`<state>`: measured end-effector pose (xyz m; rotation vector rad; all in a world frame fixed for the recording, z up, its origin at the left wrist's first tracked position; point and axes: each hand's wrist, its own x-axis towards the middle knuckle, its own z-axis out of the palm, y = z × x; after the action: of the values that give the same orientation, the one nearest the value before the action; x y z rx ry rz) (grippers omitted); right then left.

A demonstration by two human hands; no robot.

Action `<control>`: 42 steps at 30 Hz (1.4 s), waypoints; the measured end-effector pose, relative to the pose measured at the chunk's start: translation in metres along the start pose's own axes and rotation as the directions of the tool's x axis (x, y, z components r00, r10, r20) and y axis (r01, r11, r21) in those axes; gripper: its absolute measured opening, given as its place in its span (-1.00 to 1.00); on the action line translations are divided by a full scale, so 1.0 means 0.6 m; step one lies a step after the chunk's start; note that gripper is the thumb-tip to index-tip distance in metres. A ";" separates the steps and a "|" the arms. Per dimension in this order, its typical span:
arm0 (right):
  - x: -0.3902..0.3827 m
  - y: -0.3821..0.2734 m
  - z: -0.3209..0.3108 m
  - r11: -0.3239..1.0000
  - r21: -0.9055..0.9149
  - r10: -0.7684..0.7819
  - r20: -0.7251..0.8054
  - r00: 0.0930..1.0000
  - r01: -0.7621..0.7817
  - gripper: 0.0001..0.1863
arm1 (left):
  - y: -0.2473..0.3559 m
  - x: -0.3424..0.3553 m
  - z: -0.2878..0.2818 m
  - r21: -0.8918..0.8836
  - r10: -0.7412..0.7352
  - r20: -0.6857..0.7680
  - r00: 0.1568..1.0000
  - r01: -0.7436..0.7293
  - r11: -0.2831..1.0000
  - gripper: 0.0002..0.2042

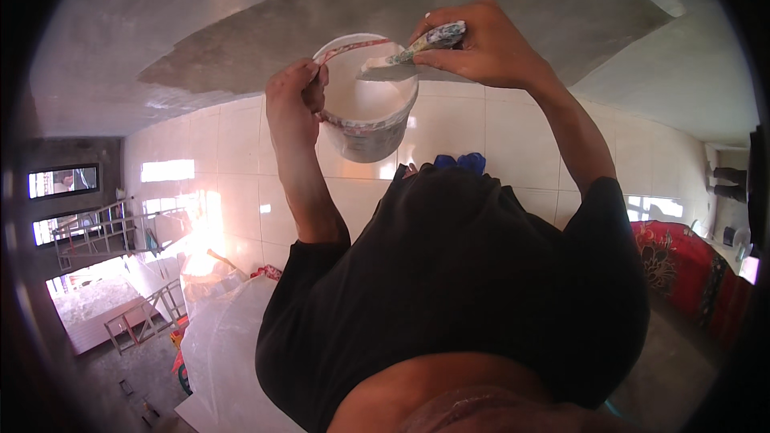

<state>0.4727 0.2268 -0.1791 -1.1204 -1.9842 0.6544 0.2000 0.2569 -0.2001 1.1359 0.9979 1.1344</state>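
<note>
in the head view the left hand [295, 100] is closed around the rim of a white bucket [367, 124] raised before the grey wall [241, 0]. its faded label is hard to make out. the right hand [481, 48] grips a spattered putty knife [409, 52], the blade inside the bucket, over pale paste.

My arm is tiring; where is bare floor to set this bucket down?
Bare tiles lie left of the left hand and right of the right hand, toward the red cloth. The lower left is crowded: scaffold frames, plastic sheeting.
</note>
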 end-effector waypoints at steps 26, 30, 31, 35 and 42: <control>0.046 0.038 0.149 0.961 -0.268 -0.010 0.219 0.976 0.070 -0.82 | -0.006 0.021 -0.007 -0.034 -0.065 0.126 0.990 0.070 0.997 -0.77; 0.030 0.036 0.140 0.957 -0.263 -0.100 0.096 0.990 0.122 -0.76 | -0.005 0.017 -0.007 -0.008 -0.063 0.123 0.990 0.064 0.998 -0.77; 0.026 0.042 0.143 0.950 -0.267 -0.151 0.053 0.987 0.160 -0.74 | -0.004 0.016 -0.008 0.004 -0.062 0.128 0.990 0.062 0.998 -0.77; 0.019 0.061 0.149 0.860 -0.397 -0.379 -0.078 0.922 0.320 -0.76 | -0.002 0.011 -0.009 0.026 -0.051 0.131 0.990 0.048 0.999 -0.76; -0.001 0.029 0.112 0.981 -0.071 -0.191 -0.215 0.958 0.180 -0.76 | 0.001 0.005 -0.008 -0.018 0.018 0.107 0.994 -0.017 1.000 -0.76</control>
<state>0.4270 0.2301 -0.2313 -0.9757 -1.8934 0.3654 0.1956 0.2605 -0.2004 1.1815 0.8950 1.0822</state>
